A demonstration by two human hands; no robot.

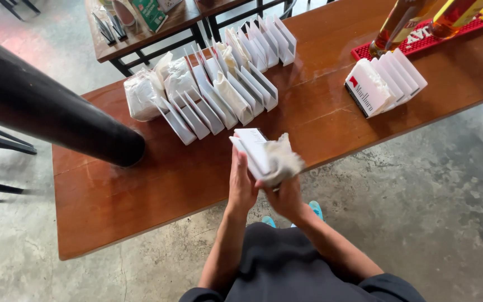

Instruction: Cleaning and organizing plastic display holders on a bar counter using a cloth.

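Observation:
My left hand (241, 184) holds a white V-shaped napkin holder (251, 150) upright above the near edge of the long wooden table (118, 196). My right hand (286, 197) presses a crumpled grey-white cloth (282, 159) against the holder's right side. Both hands are close together, just in front of my dark shirt.
Rows of white napkin holders (219, 100) stand on the table, with bagged napkin packs (143, 95) at their left. More holders (387, 84) sit at the right near a red bar mat (420, 39) and bottles (398, 22). A black pillar (46, 106) crosses the left. Another table (141, 33) stands behind.

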